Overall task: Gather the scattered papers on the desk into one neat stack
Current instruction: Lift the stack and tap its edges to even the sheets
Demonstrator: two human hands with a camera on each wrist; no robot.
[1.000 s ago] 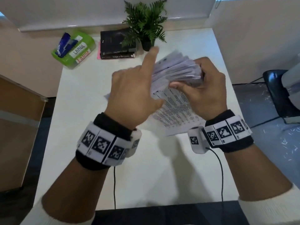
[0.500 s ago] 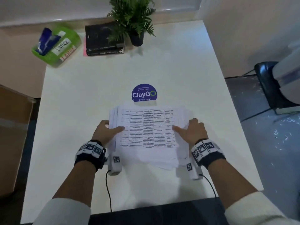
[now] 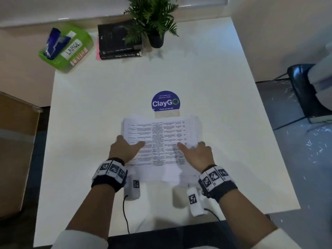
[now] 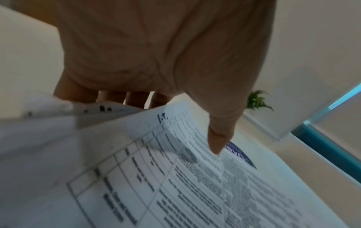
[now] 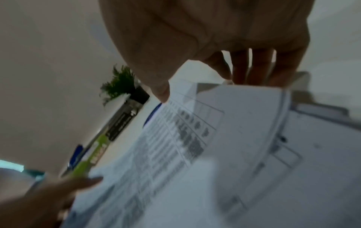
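A stack of printed sheets (image 3: 159, 139) with tables on them lies flat on the white desk (image 3: 86, 108), its edges roughly squared and a few lower sheets sticking out toward me. My left hand (image 3: 131, 143) grips the stack's left side. In the left wrist view its thumb (image 4: 216, 138) is on the top sheet (image 4: 175, 185) and the fingers (image 4: 134, 98) curl past the edge. My right hand (image 3: 191, 146) grips the right side the same way, with the thumb (image 5: 161, 92) on top and the fingers (image 5: 254, 69) at the paper's edge.
A round blue ClayGo sticker (image 3: 165, 102) sits just beyond the stack. At the desk's far end are a green box labelled LARGE (image 3: 66, 49), two black books (image 3: 119, 42) and a potted plant (image 3: 154, 18). A dark chair (image 3: 305, 90) stands to the right and a brown cabinet (image 3: 16, 141) to the left.
A second ago both hands held the stack up in the air. It has since come down flat on the desk, and the hands have settled on its two sides.
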